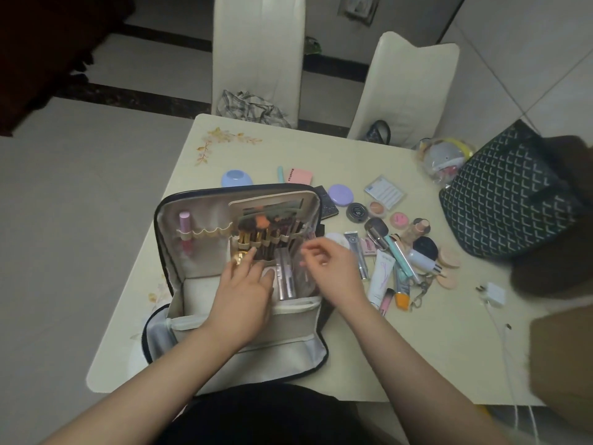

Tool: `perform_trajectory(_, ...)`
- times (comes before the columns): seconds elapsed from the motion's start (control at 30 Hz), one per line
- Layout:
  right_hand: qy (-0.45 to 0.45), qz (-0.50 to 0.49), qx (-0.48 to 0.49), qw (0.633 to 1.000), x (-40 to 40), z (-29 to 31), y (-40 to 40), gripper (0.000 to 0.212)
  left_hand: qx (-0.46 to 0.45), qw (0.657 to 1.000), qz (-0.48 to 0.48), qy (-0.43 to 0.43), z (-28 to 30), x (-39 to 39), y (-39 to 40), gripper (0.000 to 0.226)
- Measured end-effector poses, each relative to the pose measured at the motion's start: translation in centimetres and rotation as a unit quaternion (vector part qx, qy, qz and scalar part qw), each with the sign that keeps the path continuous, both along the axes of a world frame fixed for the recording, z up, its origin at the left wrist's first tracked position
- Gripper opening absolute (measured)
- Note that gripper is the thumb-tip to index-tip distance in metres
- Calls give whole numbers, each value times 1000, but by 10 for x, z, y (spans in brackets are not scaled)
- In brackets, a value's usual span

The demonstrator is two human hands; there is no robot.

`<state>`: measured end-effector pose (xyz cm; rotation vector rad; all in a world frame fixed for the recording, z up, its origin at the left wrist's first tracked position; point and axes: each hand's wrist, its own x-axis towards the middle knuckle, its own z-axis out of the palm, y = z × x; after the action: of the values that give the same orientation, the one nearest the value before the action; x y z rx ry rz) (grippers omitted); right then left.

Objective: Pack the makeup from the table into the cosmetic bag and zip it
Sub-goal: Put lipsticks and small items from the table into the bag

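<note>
pale floor tiles and two white chairs point(256, 56) frame a cream table point(449, 348) with a faint flower print at its far left corner, seen from above by a seated person.

on the near left part of the table a cosmetic bag point(237, 345) lies unzipped and spread wide, dark on the outside with a cream lining. its raised lid panel has a row of scalloped elastic loops; one pink tube point(185, 234) stands in the leftmost loop. a brush panel point(266, 236) holds a row of brushes with gold ferrules. slim lip products point(285, 277) already lie in the main compartment.

the left hand point(245, 290) reaches into the bag with fingers fairly straight and spread, resting on the contents below the brushes, gripping nothing that shows. the right hand point(330, 268) hovers just above the bag's right edge, fingers loosely curled; whether it pinches something small cannot be told, as the fingertips are blurred.

judging by this, packing is underway and far from done: the hands seem to be settling items inside. most makeup still lies loose on the table to the right of the bag: a white tube point(380, 277), a lilac compact point(340, 194), a blue round case point(236, 178), a pink booklet point(300, 176), blush pots, puffs, brushes. the next move likely calls for the right hand to reach right into that pile and bring a piece back. zipping comes last.

a patterned dark tote point(507, 200) and a white charger point(494, 293) sit at the right.
</note>
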<state>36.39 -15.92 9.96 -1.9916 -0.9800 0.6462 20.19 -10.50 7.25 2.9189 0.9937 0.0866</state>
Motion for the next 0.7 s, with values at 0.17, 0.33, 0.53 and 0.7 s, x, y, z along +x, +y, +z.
perform_trajectory(0.17, 13, -170, -18, 985, 90, -6, -49, 12, -112, 994, 16, 3, 9, 39, -23, 59)
perform_trajectory(0.33, -38, -197, -112, 973, 170, -27, -66, 50, -179, 980, 63, 61, 10, 76, -43, 79)
perform_trajectory(0.53, -64, -179, -159, 969, 231, -43, -49, 50, -169, 975, 138, 39, 0, 101, -58, 79)
perform_trajectory(0.7, -78, -145, -184, 969, 266, -47, -35, 56, -159, 971, 175, 33, -3, 109, -65, 78)
